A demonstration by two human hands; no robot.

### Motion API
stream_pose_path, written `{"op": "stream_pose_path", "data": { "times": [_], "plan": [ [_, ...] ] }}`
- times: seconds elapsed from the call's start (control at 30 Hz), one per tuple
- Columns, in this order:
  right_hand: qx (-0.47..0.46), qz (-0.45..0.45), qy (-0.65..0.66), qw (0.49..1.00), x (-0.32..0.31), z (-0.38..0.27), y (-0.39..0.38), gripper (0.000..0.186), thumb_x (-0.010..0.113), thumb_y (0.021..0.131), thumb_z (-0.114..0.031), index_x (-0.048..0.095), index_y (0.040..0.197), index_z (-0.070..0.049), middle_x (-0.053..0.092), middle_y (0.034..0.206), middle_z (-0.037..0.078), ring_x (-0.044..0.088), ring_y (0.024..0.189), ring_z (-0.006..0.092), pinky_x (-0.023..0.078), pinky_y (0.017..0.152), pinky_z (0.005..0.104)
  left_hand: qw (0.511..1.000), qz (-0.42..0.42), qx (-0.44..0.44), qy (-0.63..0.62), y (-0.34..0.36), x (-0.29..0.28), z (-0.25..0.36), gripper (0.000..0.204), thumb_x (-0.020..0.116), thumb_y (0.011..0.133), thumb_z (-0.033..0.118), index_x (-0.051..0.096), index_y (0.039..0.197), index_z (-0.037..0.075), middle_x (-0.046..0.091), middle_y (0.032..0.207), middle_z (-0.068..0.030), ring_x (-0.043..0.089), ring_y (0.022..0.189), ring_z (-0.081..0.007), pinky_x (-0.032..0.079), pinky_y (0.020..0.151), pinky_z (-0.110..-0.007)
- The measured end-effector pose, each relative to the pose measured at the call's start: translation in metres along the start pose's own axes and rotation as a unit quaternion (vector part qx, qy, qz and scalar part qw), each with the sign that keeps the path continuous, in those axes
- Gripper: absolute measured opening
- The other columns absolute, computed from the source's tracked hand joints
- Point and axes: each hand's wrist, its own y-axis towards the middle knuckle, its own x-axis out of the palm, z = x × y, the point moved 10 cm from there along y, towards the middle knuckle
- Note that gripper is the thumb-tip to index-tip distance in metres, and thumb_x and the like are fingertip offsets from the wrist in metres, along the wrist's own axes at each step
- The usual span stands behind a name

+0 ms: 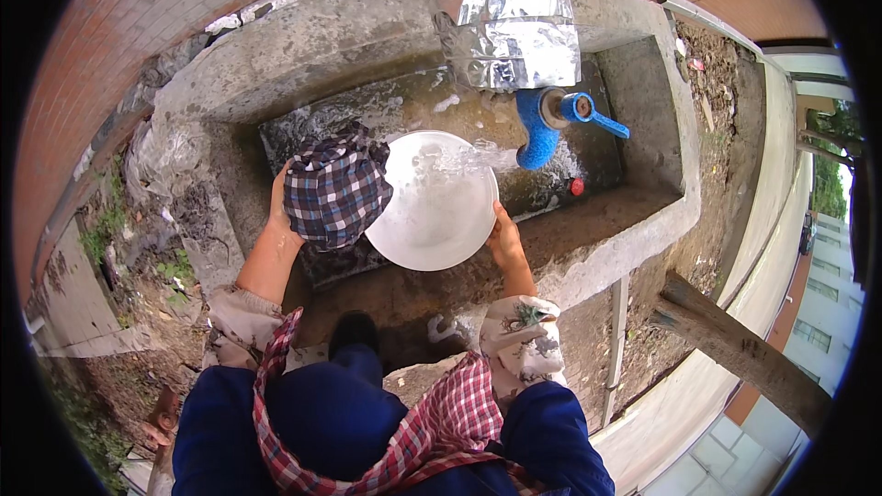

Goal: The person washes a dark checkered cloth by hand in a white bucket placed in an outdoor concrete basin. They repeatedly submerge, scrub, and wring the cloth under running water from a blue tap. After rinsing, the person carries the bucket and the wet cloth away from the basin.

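A round white bowl, fairly shallow, is tilted inside a concrete sink. My right hand grips its right rim, thumb uppermost. Water streams from the blue tap onto the bowl's upper right part. At the bowl's left side, my left hand is closed on a bunched dark checked cloth. That cloth covers most of the left fingers and overlaps the bowl's left edge, so whether the fingers also touch the bowl is hidden.
Shiny foil wraps the pipe above the tap, whose blue lever points right. A small red cap-like object lies in the sink. Thick rough walls surround the basin. A wooden beam stands at the right, and a brick wall at the left.
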Motion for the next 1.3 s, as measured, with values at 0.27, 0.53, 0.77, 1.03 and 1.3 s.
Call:
{"op": "stream_pose_path", "data": {
  "times": [0.27,0.53,0.77,1.03,1.3],
  "plan": [
    [-0.016,-0.104,-0.058,0.993,0.061,-0.039,-0.027,0.046,0.067,0.073,-0.035,0.053,0.103,-0.003,0.057,0.094,0.004,0.052,0.084,0.0151,0.041,0.072,0.0326,0.995,0.062,0.057,-0.045,-0.019,-0.027,0.035,0.04,0.038,0.087,0.037,0.056,0.106,0.007,0.059,0.106,-0.01,0.056,0.094,-0.0255,0.045,0.084,-0.038],
    [-0.074,0.008,-0.296,0.952,0.076,-0.099,-0.034,0.043,0.079,0.063,-0.03,0.058,0.084,0.001,0.059,0.071,0.005,0.052,0.059,0.0111,0.043,0.053,0.0245,0.987,0.11,0.085,-0.079,-0.037,-0.051,0.049,0.04,0.039,0.087,0.039,0.057,0.103,0.007,0.059,0.103,-0.0094,0.057,0.091,-0.0247,0.046,0.082,-0.039],
    [-0.187,0.171,-0.598,0.761,0.043,-0.153,-0.021,0.07,0.082,0.053,-0.041,0.055,0.092,0.01,0.062,0.086,0.017,0.059,0.076,0.0234,0.048,0.066,0.0315,0.991,0.062,0.066,-0.098,-0.028,-0.047,0.047,0.037,0.043,0.083,0.036,0.059,0.098,0.007,0.061,0.097,-0.0092,0.059,0.085,-0.0241,0.048,0.077,-0.038],
    [-0.234,0.262,-0.671,0.653,0.0,-0.184,-0.004,0.069,0.071,0.06,-0.048,0.048,0.098,0.005,0.057,0.096,0.022,0.056,0.092,0.0352,0.046,0.078,0.0404,0.988,0.145,0.016,-0.04,-0.018,-0.047,0.024,0.033,0.046,0.08,0.036,0.06,0.09,0.008,0.062,0.089,-0.0064,0.06,0.079,-0.0217,0.049,0.074,-0.036],
    [-0.203,0.272,-0.719,0.606,-0.013,-0.194,0.002,0.071,0.079,0.055,-0.04,0.043,0.099,0.002,0.052,0.098,0.017,0.054,0.092,0.0306,0.047,0.074,0.0391,0.987,0.162,-0.015,0.006,-0.003,-0.053,0.001,0.032,0.048,0.079,0.037,0.059,0.089,0.009,0.062,0.09,-0.0069,0.06,0.08,-0.0217,0.049,0.073,-0.036]
  ]
}}
